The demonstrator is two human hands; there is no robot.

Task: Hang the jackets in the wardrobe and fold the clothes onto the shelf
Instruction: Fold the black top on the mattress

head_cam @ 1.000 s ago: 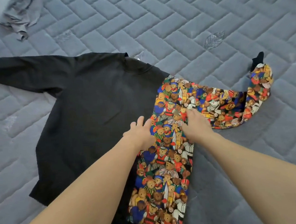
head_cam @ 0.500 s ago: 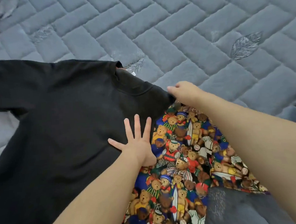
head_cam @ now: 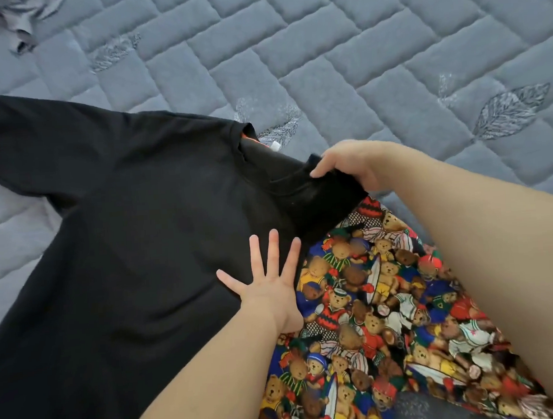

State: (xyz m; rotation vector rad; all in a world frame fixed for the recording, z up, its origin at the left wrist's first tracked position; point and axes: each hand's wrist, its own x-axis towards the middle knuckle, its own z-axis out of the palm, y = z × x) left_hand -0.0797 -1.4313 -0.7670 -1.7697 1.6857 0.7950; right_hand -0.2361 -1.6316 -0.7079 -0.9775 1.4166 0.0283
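Sweatshirt (head_cam: 124, 238), black on the side facing up, lies spread across the left and centre of the frame on a grey quilted bed (head_cam: 340, 59), one sleeve stretching off toward the upper left edge. Its other side shows a bright teddy-bear print (head_cam: 365, 307), turned up in the lower centre and lower right, where the fabric is folded over itself. At the collar, near the middle of the frame, a small white label (head_cam: 275, 146) and a sliver of orange lining peek out.

Of the two hands, the left hand (head_cam: 268, 287) lies flat with fingers spread wide, palm down, pressing on the black cloth right at the edge where the black meets the bear print. The right hand (head_cam: 350, 162) is at centre right, fingers curled over and gripping the black shoulder edge of the garment, which is lifted slightly into a fold under the grip. Both bare forearms reach in from the bottom of the frame, the right one crossing over the printed cloth.

In the upper left corner a crumpled grey cloth (head_cam: 14, 18) lies on the bed, well apart from the sweatshirt
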